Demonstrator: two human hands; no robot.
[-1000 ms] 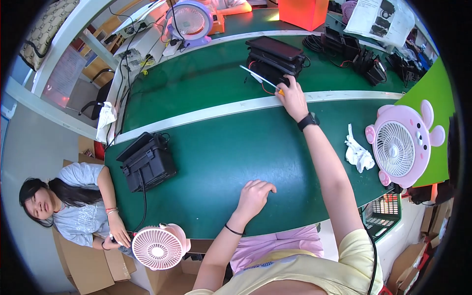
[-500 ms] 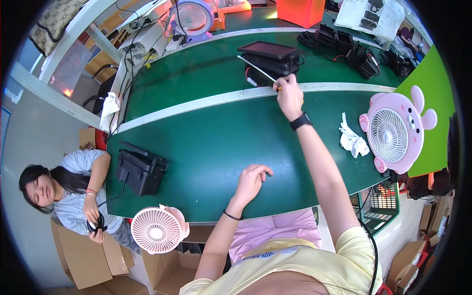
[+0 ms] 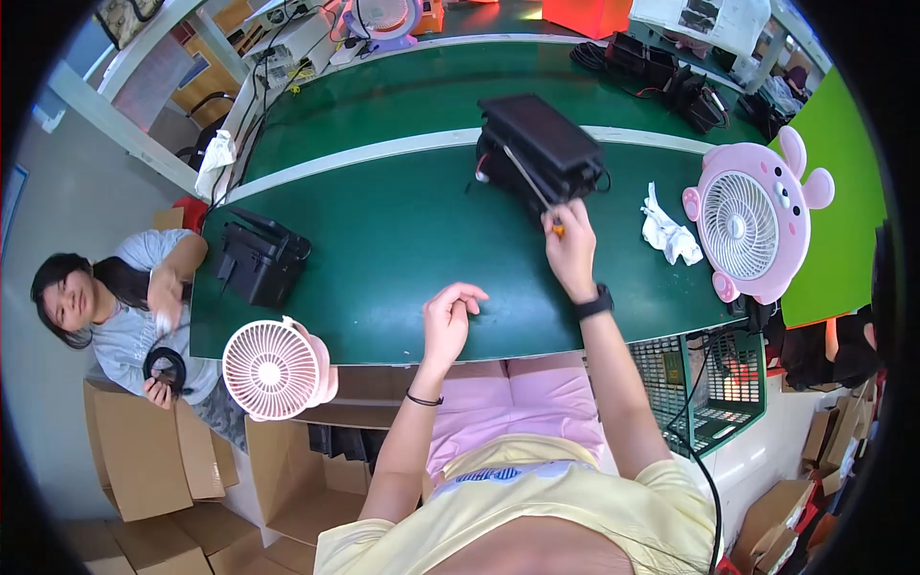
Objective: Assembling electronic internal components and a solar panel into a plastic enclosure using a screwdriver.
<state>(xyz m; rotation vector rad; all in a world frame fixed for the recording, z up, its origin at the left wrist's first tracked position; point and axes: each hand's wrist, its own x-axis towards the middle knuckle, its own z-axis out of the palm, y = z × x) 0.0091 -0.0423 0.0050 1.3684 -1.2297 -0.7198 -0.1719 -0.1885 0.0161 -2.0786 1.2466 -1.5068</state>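
Observation:
My right hand point(image 3: 572, 251) is closed round the orange handle of a screwdriver point(image 3: 526, 176). Its long metal shaft points away to the left, across a black box-shaped device point(image 3: 544, 134) with a flat dark panel on top. The knuckles are close beside the device's near end; whether they grip it as well, I cannot tell. Closer to me, my left hand point(image 3: 447, 324) hovers over the green table point(image 3: 383, 278), fingers loosely bent and holding nothing.
A similar black device point(image 3: 261, 257) stands at the left, near a pale pink fan point(image 3: 276, 370). On the right are crumpled white tissue point(image 3: 668, 230) and a pink animal-shaped fan point(image 3: 740, 225). Another person's hand point(image 3: 159, 391) holds a coiled black cable at the far left. A green crate point(image 3: 704, 383) stands below the table.
The black device has come nearer, over the white divider strip onto the near tabletop, along with my right hand and screwdriver. My left hand remains bent over the table.

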